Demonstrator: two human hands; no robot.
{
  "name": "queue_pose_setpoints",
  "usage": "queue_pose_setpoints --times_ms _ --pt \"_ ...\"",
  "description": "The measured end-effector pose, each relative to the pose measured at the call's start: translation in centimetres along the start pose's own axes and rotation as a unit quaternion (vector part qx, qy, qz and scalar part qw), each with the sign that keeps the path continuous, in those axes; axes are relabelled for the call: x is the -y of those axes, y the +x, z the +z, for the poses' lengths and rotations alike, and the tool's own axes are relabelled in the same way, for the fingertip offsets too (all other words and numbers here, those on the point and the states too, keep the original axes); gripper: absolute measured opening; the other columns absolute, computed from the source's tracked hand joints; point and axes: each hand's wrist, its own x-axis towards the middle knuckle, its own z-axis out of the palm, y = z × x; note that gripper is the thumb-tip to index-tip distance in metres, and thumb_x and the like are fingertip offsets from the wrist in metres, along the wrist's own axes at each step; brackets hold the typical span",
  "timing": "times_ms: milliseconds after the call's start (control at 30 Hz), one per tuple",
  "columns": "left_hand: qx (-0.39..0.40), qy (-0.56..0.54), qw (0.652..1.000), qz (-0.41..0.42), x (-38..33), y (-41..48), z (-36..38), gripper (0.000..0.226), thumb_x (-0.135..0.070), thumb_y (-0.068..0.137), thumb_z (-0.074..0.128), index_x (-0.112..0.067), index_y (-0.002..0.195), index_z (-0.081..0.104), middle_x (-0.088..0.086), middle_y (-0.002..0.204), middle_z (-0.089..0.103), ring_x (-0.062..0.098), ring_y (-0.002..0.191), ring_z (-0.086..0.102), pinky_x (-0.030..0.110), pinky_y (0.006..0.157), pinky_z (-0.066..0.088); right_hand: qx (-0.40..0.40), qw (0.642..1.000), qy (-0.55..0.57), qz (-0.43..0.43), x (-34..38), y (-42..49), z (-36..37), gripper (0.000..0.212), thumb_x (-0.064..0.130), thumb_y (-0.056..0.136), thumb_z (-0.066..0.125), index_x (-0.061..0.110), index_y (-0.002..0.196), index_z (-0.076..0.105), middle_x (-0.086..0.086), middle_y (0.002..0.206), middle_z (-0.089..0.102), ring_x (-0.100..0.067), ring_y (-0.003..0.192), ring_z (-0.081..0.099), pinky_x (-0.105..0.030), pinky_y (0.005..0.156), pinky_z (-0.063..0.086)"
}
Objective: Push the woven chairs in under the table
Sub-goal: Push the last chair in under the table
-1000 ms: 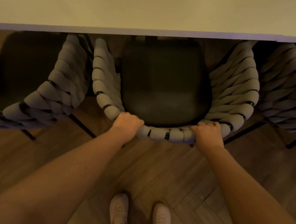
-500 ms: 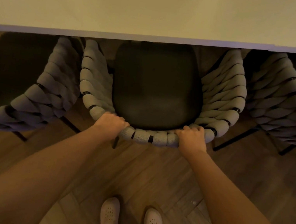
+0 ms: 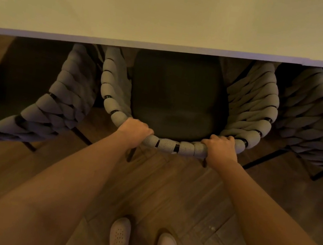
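Dark wooden plank floor [image 3: 169, 189] lies beneath you. Your left hand [image 3: 134, 129] and right hand [image 3: 221, 148] both curl round the back rim of the grey rope-woven chair [image 3: 253, 107] with black seat, part-way under the pale tabletop [image 3: 174, 10], between two matching chairs [image 3: 60, 102].

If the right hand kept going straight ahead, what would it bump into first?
The right hand grips the woven chair's back; beyond that, probably the table edge, though height is unclear.

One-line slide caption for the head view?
The left hand and right hand grip the grey woven chair by its back, seat partly under the pale table.
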Motion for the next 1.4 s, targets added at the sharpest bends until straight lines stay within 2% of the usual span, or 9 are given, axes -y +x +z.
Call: queue_pose_setpoints --times_ms 300,467,700,800,933,1100,1300,1400 --pt "0.012 -0.012 1.0 -0.013 0.1 -0.1 0.1 0.024 -0.023 0.09 0.059 -0.027 0.113 0.055 -0.002 0.111 0.06 0.019 0.105 0.059 0.036 0.087 0.044 -0.019 1.0 0.006 -0.007 0.5 -0.3 0.2 0.034 0.029 0.087 0.066 0.032 0.12 0.059 -0.002 0.112 0.057 -0.026 0.109 0.053 -0.045 0.104 0.031" --pt "0.029 -0.008 0.999 -0.03 -0.1 -0.6 0.4 0.025 -0.026 0.09 0.059 -0.028 0.115 0.055 -0.003 0.113 0.059 0.019 0.108 0.057 0.039 0.094 0.041 -0.028 1.0 0.003 -0.009 0.9 -0.5 0.6 0.027 0.028 0.089 0.062 0.03 0.116 0.061 -0.003 0.109 0.057 -0.027 0.106 0.054 -0.046 0.102 0.031" --pt "0.029 -0.006 0.999 -0.04 -0.2 -0.4 0.5 0.027 -0.03 0.089 0.062 -0.028 0.115 0.055 -0.002 0.114 0.059 0.02 0.11 0.056 0.042 0.098 0.042 -0.036 0.999 -0.007 -0.014 0.6 0.0 0.9 0.023 0.029 0.089 0.063 0.031 0.112 0.061 -0.002 0.106 0.057 -0.026 0.104 0.054 -0.047 0.1 0.032" --pt "0.026 0.002 0.998 -0.052 -0.4 -0.3 0.4 0.031 -0.03 0.088 0.064 -0.029 0.117 0.055 -0.001 0.117 0.058 0.022 0.115 0.053 0.047 0.104 0.037 -0.039 0.999 -0.004 -0.017 0.4 0.3 1.0 0.023 0.029 0.089 0.063 0.031 0.111 0.061 -0.002 0.106 0.057 -0.026 0.104 0.054 -0.048 0.1 0.032" --pt "0.044 0.003 0.996 -0.072 -0.9 -0.5 0.1 0.042 -0.026 0.089 0.063 -0.027 0.129 0.049 0.003 0.127 0.054 0.027 0.125 0.046 0.058 0.114 0.018 -0.044 0.999 -0.005 -0.017 0.4 0.3 1.1 0.023 0.028 0.09 0.061 0.029 0.113 0.06 -0.004 0.108 0.057 -0.027 0.106 0.053 -0.048 0.099 0.032" --pt "0.051 -0.085 0.993 -0.064 -1.3 -1.5 0.2 0.071 -0.05 0.082 0.065 -0.025 0.143 0.035 0.004 0.137 0.046 0.027 0.133 0.037 0.061 0.114 0.002 -0.052 0.997 0.026 -0.051 0.1 0.1 1.7 0.044 0.029 0.087 0.066 0.031 0.129 0.051 -0.004 0.123 0.05 -0.027 0.121 0.044 -0.05 0.107 0.026" --pt "0.005 -0.146 0.988 -0.059 -2.4 -2.2 0.6 0.06 -0.051 0.086 0.059 -0.024 0.136 0.043 0.002 0.129 0.053 0.024 0.128 0.043 0.057 0.117 0.005 -0.072 0.994 0.048 -0.072 0.0 -0.3 2.3 0.072 0.019 0.083 0.071 0.029 0.144 0.035 -0.008 0.148 0.033 -0.03 0.142 0.022 -0.053 0.117 0.01" --pt "0.002 -0.146 0.987 -0.064 -2.5 -2.3 0.6 0.061 -0.052 0.086 0.058 -0.023 0.137 0.042 0.004 0.129 0.052 0.025 0.128 0.042 0.058 0.117 0.005 -0.073 0.992 0.065 -0.083 -0.2 -0.4 2.1 0.075 0.017 0.084 0.07 0.026 0.148 0.031 -0.01 0.152 0.029 -0.031 0.145 0.017 -0.052 0.118 0.009"
